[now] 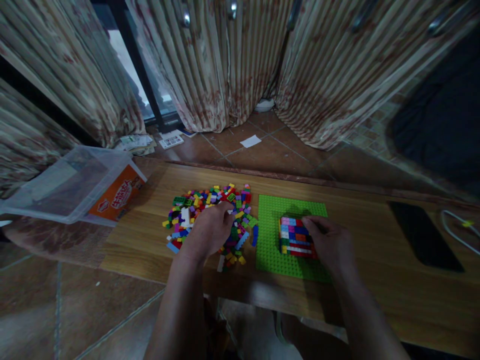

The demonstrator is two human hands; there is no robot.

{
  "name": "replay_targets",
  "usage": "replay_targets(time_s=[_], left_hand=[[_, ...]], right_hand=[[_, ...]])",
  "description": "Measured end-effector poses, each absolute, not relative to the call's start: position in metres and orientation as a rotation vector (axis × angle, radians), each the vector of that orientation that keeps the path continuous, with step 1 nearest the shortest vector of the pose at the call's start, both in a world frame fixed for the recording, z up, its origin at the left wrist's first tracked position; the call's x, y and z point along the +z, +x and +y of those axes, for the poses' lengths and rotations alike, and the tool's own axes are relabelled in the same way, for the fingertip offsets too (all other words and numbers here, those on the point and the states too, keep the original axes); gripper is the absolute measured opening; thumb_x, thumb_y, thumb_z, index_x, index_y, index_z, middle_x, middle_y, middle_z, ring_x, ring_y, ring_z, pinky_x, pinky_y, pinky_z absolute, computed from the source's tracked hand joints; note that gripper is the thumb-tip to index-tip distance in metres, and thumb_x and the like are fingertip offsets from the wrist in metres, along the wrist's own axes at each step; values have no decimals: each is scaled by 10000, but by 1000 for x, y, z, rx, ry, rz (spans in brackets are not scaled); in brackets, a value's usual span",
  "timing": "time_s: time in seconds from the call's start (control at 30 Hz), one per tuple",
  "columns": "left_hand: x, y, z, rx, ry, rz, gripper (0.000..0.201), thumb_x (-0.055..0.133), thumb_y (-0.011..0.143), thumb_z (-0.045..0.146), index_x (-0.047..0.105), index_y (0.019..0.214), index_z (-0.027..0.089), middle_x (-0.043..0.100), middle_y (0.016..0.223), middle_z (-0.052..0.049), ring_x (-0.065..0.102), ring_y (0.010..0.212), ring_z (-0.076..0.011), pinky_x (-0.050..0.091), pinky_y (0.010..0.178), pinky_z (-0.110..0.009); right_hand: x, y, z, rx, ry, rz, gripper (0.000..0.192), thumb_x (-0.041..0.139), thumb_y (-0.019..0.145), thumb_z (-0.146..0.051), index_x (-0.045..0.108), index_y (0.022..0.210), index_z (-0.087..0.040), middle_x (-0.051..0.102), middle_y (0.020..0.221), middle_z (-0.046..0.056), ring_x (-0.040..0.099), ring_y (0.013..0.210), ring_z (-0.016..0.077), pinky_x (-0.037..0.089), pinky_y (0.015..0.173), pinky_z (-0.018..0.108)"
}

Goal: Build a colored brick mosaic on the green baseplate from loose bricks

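My left hand reaches over a heap of loose toy bricks in many colours. Its fingers are curled together and partly hidden, so what they hold, if anything, does not show. To the right, a small built block of toy bricks, with a top in mixed colours, stands on a green studded baseplate. My right hand is closed at the block's right side, thumb and fingertips meeting at its far right corner. Whether a separate brick sits between these fingers cannot be made out.
A clear plastic bin with an orange label lies at the table's left end. On the right of the wooden table are a dark flat phone-like slab and a white cable. Patterned curtains hang beyond the far edge.
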State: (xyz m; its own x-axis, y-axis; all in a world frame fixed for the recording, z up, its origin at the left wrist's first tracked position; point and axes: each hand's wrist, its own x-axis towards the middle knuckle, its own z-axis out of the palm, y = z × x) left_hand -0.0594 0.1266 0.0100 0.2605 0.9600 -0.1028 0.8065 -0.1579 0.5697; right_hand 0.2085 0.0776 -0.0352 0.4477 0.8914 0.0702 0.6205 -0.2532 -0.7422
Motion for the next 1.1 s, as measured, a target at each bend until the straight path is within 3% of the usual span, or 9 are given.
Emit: replay_targets(time_s=[0.4,0.53,0.63,0.73,0.9,1.1], left_hand=[[13,-59,123,374,2020,1617,233,473,907,209,669,1029,177,702,814,-59,626,726,-182,428,657,-265],[16,-59,122,362,2039,1622,231,462,909,213,672,995,172,704,810,-61,629,726,-183,435,657,-265],[17,-60,122,363,2030,1621,231,461,905,208,671,995,174,707,805,-56,629,725,-179,437,660,-261],[17,-60,121,370,2025,1619,222,463,900,200,670,976,177,710,812,-53,625,720,-176,437,661,-258],[17,-61,121,404,2034,1615,222,450,902,194,667,942,171,699,801,-59,618,717,-182,432,662,-264],[18,-62,121,407,2037,1614,216,450,901,190,662,928,165,688,777,-56,606,700,-173,421,645,-258]], right_hand=[[-38,212,75,358,-2056,-1453,394,516,860,-517,739,929,-200,739,911,94,677,837,269,513,763,393],[-32,203,73,136,-1954,-1539,379,475,906,-473,717,946,-183,718,974,127,653,930,305,500,846,464],[-23,183,66,-36,-1721,-1578,265,507,920,-404,696,947,-219,705,977,91,634,959,286,484,896,481],[-18,153,52,156,-1515,-1704,152,547,916,-284,686,975,-304,685,1029,45,607,1025,254,465,940,454],[-29,105,29,546,-1011,-2075,322,566,859,-90,658,1090,-294,679,997,33,603,883,200,506,716,349],[-46,85,25,476,-1107,-2263,232,549,876,-95,656,1039,-221,663,1047,74,578,915,226,506,729,364]])
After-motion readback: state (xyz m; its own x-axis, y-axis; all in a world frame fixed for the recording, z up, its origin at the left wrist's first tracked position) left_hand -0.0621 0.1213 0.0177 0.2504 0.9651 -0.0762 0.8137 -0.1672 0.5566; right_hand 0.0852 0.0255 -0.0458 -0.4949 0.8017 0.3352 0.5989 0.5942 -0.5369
